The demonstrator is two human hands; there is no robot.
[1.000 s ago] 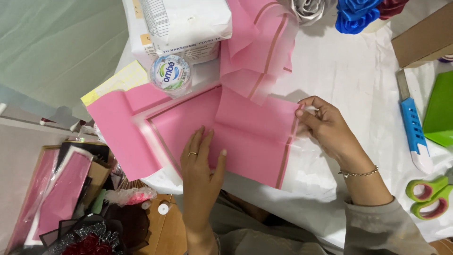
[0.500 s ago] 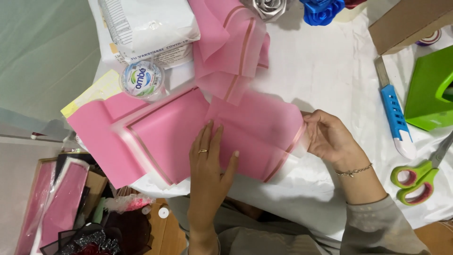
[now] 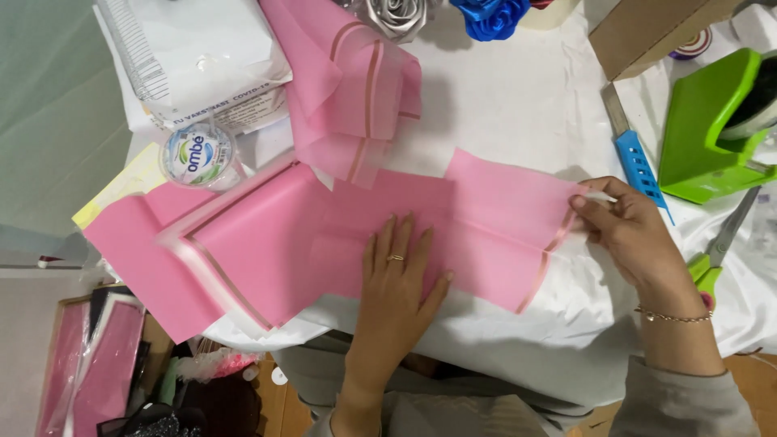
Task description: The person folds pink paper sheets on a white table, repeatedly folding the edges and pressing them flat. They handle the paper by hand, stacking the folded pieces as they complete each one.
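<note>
Here, across the middle of the frame: a wide pink sheet of matte wrapping paper with a thin rose-gold border stripe (image 3: 267,259), smooth, lying flat on a white satin-like cloth covering the table (image 3: 518,105). Left hand (image 3: 396,279) at lower centre, open, palm down, fingers spread flat on the sheet, a slim ring on one finger. Right hand (image 3: 627,235) at right of centre, fingertips pinched shut on the sheet's right-hand translucent edge; a fine chain bracelet at the wrist.

Upper centre: a loosely folded, semi-sheer pink sheet with the same stripes (image 3: 348,89), overlapping the flat one's top edge. Upper left: a white plastic-wrapped packet (image 3: 194,57) and, just below it, a small round sealed plastic cup with a foil lid (image 3: 197,154). Top edge: a silver satin ribbon rose (image 3: 396,14) beside a blue ribbon rose (image 3: 494,16). Right side: a blue-handled utility knife (image 3: 635,162), a bright green plastic tape dispenser (image 3: 712,129), green-handled scissors (image 3: 716,251), and a brown cardboard box (image 3: 655,32) in the upper right corner.
</note>
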